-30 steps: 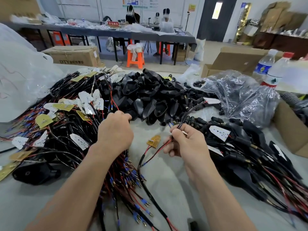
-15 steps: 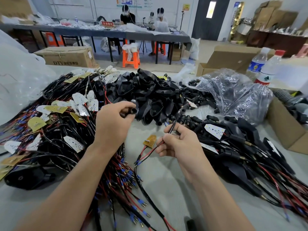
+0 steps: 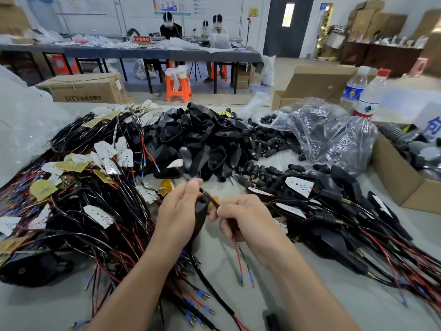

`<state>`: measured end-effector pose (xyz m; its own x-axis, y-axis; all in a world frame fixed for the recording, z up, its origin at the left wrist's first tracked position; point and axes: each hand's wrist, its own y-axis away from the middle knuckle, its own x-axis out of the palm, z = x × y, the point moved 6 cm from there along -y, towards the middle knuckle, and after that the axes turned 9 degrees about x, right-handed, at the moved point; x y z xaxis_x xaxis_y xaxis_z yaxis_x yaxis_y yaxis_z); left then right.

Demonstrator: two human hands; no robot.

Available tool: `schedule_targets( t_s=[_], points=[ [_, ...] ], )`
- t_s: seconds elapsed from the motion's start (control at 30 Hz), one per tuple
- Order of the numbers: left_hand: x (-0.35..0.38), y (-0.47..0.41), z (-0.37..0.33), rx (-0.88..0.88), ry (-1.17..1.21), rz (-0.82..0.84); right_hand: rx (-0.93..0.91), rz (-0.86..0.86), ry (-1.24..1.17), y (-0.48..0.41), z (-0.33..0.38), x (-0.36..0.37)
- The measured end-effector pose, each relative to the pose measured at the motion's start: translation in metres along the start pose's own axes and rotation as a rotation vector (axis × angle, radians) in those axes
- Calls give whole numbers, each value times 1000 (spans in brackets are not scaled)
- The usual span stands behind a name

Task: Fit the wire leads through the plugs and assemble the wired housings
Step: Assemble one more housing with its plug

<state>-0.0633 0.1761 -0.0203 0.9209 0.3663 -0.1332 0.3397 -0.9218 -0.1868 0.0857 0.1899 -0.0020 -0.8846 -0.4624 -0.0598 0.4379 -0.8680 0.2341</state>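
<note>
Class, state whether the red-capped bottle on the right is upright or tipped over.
Upright: the red-capped bottle stands with its cap uppermost, next to the white-capped bottle.

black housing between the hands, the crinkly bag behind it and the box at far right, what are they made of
Black housing: probably moulded plastic, smooth with a faint sheen. Clear bag: thin plastic film, crumpled, with sharp glints. Box: brown cardboard, matt, with folded flaps.
</note>
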Motion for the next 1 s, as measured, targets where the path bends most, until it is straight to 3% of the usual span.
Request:
schedule_targets(
  t_s=[0.07, 0.2, 0.3, 0.7, 0.77, 0.87, 0.93, 1.0],
  points=[
    [0, 0, 1, -59, 135, -47, 20, 40, 64, 1, -1, 4],
    [-14, -2, 6, -189, 474, -295, 54, 82, 175, 3, -3, 5],
    [-24, -6, 2, -223, 645, -337, 65, 120, 260, 5, -5, 4],
    [-70, -5, -21, -120, 831, -501, 265, 561, 447, 33, -16, -10],
    [-76, -7, -23, -86, 809, -483, 267, 627, 413, 38, -13, -14],
    [-60, -9, -24, -77, 641, -214, 135, 577, 189, 35, 5, -22],
    [-46, -5, -22, -69, 373, -69, 8, 395, -11, 27, 19, -33],
    [-37, -1, -24, 37, -120, -23, -100, 211, -157, 21, 26, -42]
  ],
)
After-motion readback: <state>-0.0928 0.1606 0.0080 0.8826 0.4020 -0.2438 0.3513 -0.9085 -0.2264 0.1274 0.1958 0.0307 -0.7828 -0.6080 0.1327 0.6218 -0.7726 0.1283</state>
